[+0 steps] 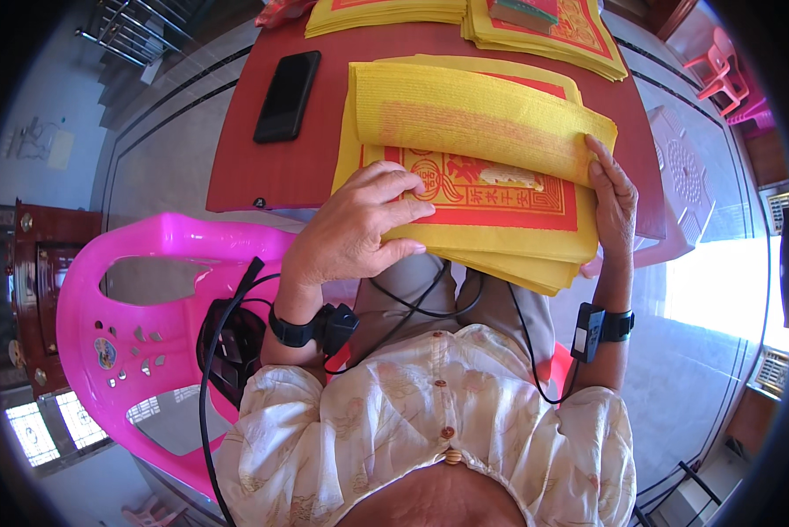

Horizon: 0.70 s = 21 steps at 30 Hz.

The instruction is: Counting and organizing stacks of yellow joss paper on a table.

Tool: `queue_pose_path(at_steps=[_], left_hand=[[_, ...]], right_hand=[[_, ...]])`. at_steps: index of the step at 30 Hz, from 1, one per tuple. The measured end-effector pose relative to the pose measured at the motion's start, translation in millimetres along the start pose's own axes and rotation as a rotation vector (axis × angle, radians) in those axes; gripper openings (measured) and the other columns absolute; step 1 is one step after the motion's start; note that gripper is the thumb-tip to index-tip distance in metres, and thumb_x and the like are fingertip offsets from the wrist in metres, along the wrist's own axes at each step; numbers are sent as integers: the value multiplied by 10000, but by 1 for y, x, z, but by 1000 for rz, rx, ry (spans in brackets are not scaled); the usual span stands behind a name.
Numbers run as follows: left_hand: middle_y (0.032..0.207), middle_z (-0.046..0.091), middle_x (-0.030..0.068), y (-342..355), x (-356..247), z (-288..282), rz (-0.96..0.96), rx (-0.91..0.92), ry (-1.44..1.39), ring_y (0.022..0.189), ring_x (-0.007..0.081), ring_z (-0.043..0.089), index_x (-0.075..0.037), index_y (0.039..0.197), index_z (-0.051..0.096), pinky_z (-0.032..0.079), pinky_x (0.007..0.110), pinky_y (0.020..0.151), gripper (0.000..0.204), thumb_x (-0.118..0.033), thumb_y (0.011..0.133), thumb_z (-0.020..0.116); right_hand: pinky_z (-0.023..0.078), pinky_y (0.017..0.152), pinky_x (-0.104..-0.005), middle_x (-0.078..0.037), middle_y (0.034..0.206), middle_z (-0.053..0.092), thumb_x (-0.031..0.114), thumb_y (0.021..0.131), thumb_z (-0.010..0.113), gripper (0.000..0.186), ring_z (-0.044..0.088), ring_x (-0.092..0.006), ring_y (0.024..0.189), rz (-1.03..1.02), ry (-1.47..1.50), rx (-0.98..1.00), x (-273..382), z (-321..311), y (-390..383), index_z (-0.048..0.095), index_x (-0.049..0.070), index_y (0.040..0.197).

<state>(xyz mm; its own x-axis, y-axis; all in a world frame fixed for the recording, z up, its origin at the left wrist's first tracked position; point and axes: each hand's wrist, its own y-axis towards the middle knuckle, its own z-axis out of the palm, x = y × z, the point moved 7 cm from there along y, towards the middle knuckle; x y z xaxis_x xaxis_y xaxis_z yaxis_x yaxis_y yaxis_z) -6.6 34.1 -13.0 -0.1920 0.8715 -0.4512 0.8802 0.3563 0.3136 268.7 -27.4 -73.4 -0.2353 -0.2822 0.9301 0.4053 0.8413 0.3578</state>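
A stack of yellow joss paper [500,237] with red printed designs lies at the table's near edge and juts over my lap. Its top sheet [473,114] is curled away from me into a loose fold, plain yellow side up. My right hand [614,189] pinches the right end of that fold between thumb and fingers. On the left of the stack, my left hand [368,220] rests on the printed face with its fingers apart, holding nothing. A patch of pale gold shows on the print beneath the fold.
A black phone [287,97] lies on the red table [236,167], left of the stack. More yellow paper stacks [544,39] sit at the far side. A pink plastic chair [91,307] stands at my left. Black cables [210,395] run from my wrist devices across my lap.
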Motion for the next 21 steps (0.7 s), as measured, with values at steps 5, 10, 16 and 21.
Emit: queue_pose_path(at_steps=[5,10,16,21], left_hand=[[1039,573,114,0,1,0,-4,3,-23,991,300,524,-35,954,651,448,377,844,440,-122,543,781],[1036,572,120,0,0,0,-2,-5,-9,991,306,523,-29,950,651,447,378,846,422,-114,555,771],[1007,570,130,2,-6,-1,-3,-29,17,962,314,528,-21,940,653,451,382,837,388,-97,565,719],[971,574,130,3,-7,-2,3,-59,56,931,310,532,-17,914,656,458,381,821,350,-109,577,682]], right_hand=[[370,932,-223,-31,1122,604,101,915,511,266,501,-75,1048,3,-11,2,-1,0,0,587,52,1165],[370,937,-224,-36,1130,601,110,914,514,268,499,-78,1055,3,-13,0,0,0,0,585,49,1165],[373,943,-230,-42,1142,598,117,915,512,270,502,-86,1068,-10,-11,4,-1,0,0,585,55,1167],[375,943,-233,-43,1142,598,117,916,510,269,506,-87,1067,12,20,13,-2,1,-1,586,60,1167]])
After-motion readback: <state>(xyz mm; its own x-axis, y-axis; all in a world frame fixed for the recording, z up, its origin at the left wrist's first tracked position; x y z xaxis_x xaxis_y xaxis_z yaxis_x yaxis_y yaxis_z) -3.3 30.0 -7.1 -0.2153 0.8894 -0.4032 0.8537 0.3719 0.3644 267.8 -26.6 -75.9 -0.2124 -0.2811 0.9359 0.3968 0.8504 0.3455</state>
